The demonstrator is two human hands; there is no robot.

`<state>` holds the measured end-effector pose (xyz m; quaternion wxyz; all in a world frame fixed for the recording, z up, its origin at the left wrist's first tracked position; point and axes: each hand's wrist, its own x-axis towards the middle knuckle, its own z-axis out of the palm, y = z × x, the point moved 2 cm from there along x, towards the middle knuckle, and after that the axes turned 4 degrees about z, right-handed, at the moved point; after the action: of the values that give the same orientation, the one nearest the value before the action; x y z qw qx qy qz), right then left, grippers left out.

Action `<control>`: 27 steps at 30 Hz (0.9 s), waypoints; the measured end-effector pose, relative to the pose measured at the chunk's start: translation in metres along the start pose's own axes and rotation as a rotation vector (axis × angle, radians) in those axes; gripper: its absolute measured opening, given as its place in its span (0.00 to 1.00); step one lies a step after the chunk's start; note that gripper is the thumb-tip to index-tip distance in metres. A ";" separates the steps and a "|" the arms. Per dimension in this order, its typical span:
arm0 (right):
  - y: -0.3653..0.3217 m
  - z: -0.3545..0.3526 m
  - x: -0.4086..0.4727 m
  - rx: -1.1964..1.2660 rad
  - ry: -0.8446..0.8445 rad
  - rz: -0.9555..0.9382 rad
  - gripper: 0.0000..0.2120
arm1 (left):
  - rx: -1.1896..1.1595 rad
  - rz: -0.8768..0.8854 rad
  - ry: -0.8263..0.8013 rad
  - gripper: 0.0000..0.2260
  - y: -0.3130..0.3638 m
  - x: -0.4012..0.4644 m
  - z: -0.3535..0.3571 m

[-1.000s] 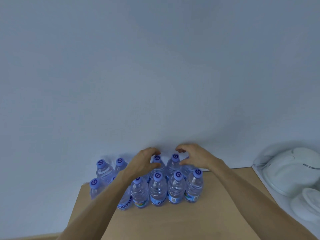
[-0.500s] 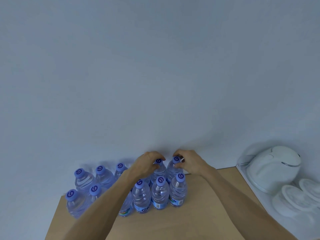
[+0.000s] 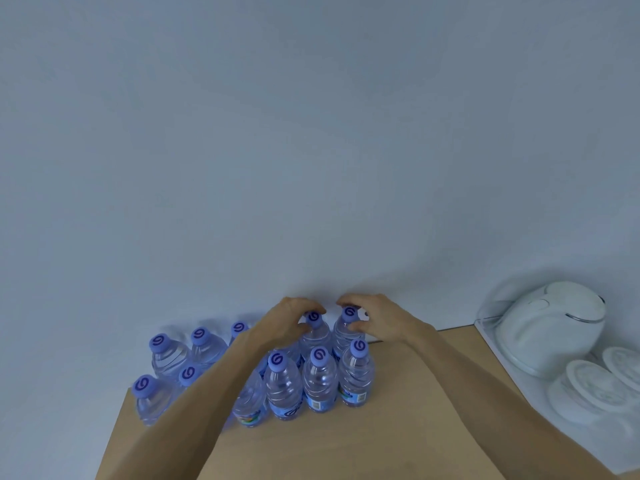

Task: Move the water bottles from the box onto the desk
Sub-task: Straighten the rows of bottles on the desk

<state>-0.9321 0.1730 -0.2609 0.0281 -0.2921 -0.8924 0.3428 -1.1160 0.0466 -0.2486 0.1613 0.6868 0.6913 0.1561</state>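
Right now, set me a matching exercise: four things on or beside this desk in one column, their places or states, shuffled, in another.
Things:
1. left hand
2. right hand
3. white domed plastic appliance
4. light wooden desk

Places or states:
A. far right, off the desk
B. curled at the back-row clear water bottle with purple cap
C. bears the bottles
D. curled at its right-hand neighbour bottle

Pairs: 1-B, 2-D, 3-A, 4-C

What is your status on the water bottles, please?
Left hand and right hand each around a back-row bottle's neck. Water bottles upright on desk. Nothing blocking.
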 end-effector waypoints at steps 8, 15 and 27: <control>-0.006 0.004 0.002 -0.154 0.186 0.147 0.19 | 0.029 -0.136 0.126 0.14 -0.001 0.003 0.005; 0.004 -0.003 -0.005 0.000 0.076 0.002 0.19 | -0.039 -0.065 0.107 0.17 -0.003 -0.001 0.006; 0.002 0.005 0.001 -0.053 0.163 0.162 0.15 | -0.036 -0.090 0.146 0.14 -0.001 -0.002 0.007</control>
<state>-0.9330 0.1718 -0.2656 0.0649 -0.3910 -0.8692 0.2956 -1.1139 0.0444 -0.2556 0.1295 0.6388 0.7285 0.2108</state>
